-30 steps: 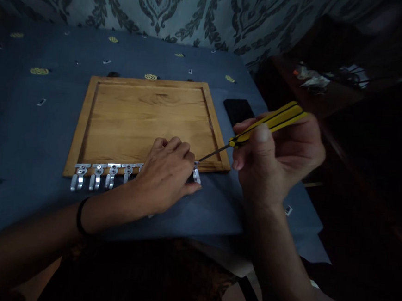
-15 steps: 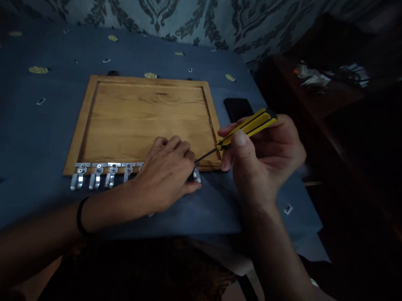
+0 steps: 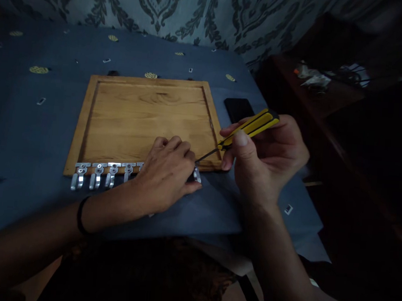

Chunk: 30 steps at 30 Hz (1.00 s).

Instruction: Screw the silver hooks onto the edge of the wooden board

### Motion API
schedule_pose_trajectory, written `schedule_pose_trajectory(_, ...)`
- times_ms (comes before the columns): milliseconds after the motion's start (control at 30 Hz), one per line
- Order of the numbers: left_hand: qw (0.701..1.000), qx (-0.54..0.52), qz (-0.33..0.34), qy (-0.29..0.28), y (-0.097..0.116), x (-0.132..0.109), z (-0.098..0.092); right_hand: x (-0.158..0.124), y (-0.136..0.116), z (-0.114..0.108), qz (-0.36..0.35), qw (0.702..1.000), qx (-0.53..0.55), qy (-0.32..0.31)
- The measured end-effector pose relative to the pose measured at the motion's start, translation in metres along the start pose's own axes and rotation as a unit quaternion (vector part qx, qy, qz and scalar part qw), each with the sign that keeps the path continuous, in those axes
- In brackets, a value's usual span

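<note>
A wooden board (image 3: 134, 117) with a raised rim lies on the blue cloth. Along its near edge runs a row of silver metal hooks (image 3: 96, 174). My left hand (image 3: 166, 175) rests over the right part of that row, fingers curled down on the hook rail; one hook (image 3: 197, 174) shows at its fingertips. My right hand (image 3: 266, 160) grips a yellow and black screwdriver (image 3: 249, 126). Its thin metal shaft slants down left, and the tip meets the rail beside my left fingers.
A black phone (image 3: 238, 109) lies right of the board. The blue cloth (image 3: 25, 123) has small yellow and white marks. A patterned wall rises behind. To the right a dark wooden surface (image 3: 317, 92) holds some clutter.
My right hand has come down and left with the screwdriver, bringing the tip closer to the hook rail. In the last half second it barely moved. The left hand stayed put.
</note>
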State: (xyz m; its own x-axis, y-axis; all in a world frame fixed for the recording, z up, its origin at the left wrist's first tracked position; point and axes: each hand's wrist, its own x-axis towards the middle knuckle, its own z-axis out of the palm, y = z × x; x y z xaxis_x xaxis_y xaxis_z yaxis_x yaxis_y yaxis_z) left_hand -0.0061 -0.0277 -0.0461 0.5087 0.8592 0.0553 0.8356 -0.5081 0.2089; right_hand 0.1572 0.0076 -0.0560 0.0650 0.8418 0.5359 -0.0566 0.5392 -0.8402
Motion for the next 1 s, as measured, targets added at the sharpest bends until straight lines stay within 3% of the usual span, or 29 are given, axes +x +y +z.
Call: schedule_pose_trajectory(1000, 0.999, 0.009, 0.014, 0.038, -0.0017, -0.0015, 0.0051, -0.0016, -0.0066, -0.0005, -0.011, 0.999, 0.028, -0.023)
